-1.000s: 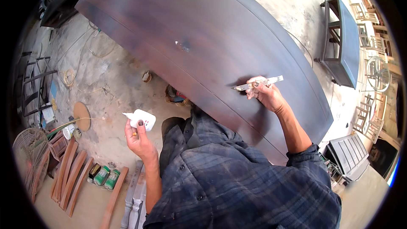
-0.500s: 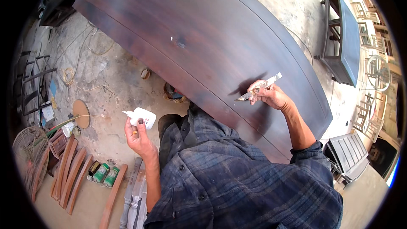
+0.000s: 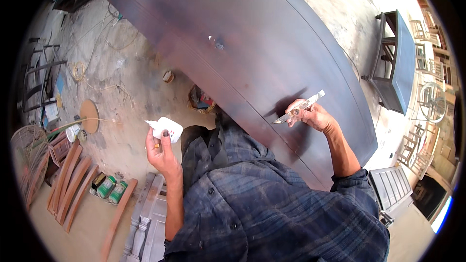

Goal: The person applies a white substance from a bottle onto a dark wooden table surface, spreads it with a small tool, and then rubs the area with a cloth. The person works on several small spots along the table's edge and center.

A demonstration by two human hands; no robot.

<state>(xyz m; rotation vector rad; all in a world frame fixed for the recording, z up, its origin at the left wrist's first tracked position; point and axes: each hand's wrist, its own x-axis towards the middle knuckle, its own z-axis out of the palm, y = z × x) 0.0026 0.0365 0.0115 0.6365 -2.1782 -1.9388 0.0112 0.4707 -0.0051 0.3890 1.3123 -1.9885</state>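
Observation:
In my left hand (image 3: 166, 157) is a small white squeeze bottle (image 3: 170, 129), its pointed nozzle aimed left. The thumb presses on its side, and it is held off the table's left edge, above the floor. My right hand (image 3: 318, 118) pinches a narrow flat scraper (image 3: 311, 100) with a whitish, stained surface. Its pointed dark end aims down-left, just over the near part of a large dark brown wooden tabletop (image 3: 262, 48). A shadow of the hand lies on the wood. Farther up the tabletop are a small white spot and a pale patch (image 3: 219, 46).
A basket of odds and ends (image 3: 200, 102) stands by the table's left edge. Curved wooden pieces (image 3: 73, 184), green-labelled cans (image 3: 118, 191) and a fan (image 3: 28, 153) are at lower left. A dark cabinet frame (image 3: 395, 60) stands right, with chairs (image 3: 412, 143) beyond.
The whole view has shifted slightly, so the tabletop and floor items appear moved. Both hands keep their holds on the bottle and scraper, in almost the same pose.

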